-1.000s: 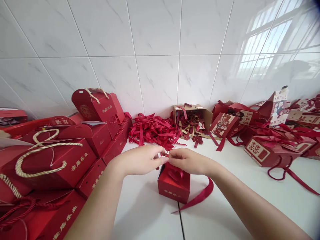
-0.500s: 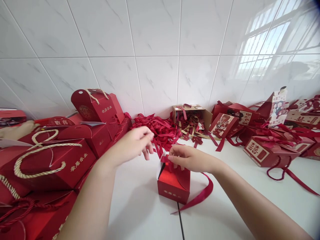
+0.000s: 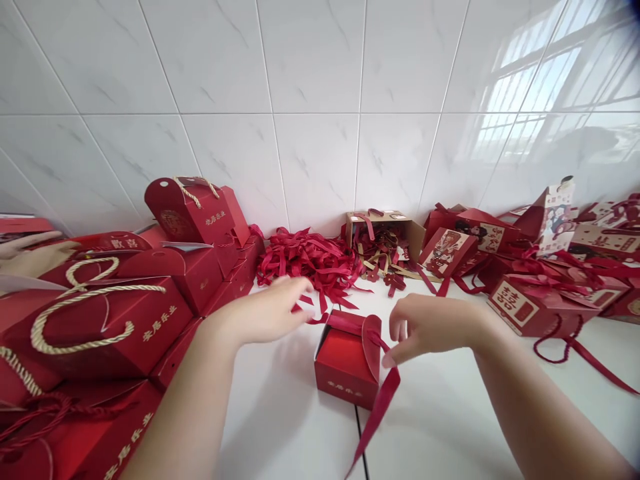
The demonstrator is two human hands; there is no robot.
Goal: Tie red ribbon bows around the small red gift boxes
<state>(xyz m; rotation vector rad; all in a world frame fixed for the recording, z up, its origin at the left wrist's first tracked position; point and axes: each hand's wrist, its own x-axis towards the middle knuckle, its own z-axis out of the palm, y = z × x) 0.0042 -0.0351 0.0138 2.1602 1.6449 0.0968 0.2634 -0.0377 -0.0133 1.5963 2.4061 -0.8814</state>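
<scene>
A small red gift box (image 3: 345,373) with gold lettering sits in front of me on the white table. A dark red ribbon (image 3: 377,413) runs across its top and comes out by the rounded right flap, with a long tail hanging toward me. At the box's right, the curled fingers and thumb of my right hand (image 3: 430,327) are closed on this ribbon. My left hand (image 3: 273,310) hovers left of the box, slightly smeared, its thumb and fingers apart near the ribbon's left end. I see no firm grip there.
Stacked red boxes with rope handles (image 3: 115,327) crowd the left. A heap of red ribbons (image 3: 310,260) lies by the tiled wall, beside an open carton of scraps (image 3: 415,240). More decorated boxes (image 3: 545,303) stand at right. Another person's hand (image 3: 37,257) shows at far left.
My right hand has moved from the box top to its right side, drawing the ribbon along. My left hand has lowered slightly toward the box's left. The ribbon tail now hangs straighter toward me.
</scene>
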